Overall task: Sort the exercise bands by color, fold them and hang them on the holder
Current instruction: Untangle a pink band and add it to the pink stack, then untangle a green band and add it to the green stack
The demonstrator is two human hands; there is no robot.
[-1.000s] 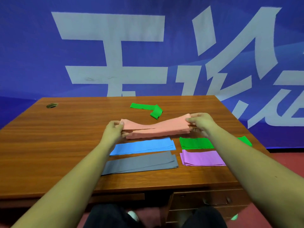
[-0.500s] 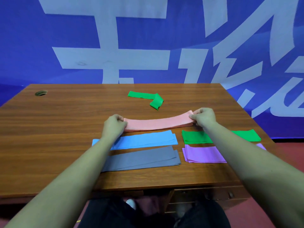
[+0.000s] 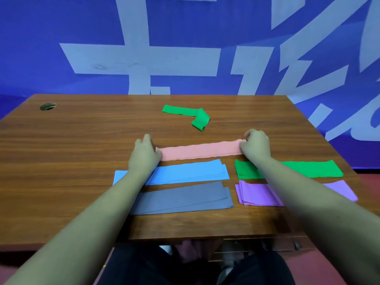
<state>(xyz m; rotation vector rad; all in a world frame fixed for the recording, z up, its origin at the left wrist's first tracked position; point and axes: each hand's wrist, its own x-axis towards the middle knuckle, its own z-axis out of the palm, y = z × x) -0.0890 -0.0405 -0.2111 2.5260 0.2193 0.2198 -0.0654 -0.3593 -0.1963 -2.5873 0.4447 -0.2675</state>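
A folded pink band (image 3: 200, 150) lies flat on the wooden desk (image 3: 72, 153). My left hand (image 3: 144, 154) presses its left end and my right hand (image 3: 256, 145) pinches its right end. Nearer to me lie a folded blue band (image 3: 185, 171), a grey band (image 3: 185, 197), a folded green band (image 3: 308, 169) and a purple band (image 3: 257, 193); my forearms cross over parts of them. A loose, bent green band (image 3: 190, 115) lies farther back on the desk. No holder is in view.
A round cable hole (image 3: 48, 106) sits at the desk's far left corner. A blue banner with white characters (image 3: 185, 48) hangs behind the desk. Desk drawers (image 3: 257, 246) show below the front edge, above my legs.
The pink band, earlier lifted and sagging between my hands, now lies flat and straight on the desk. Both hands have lowered with it.
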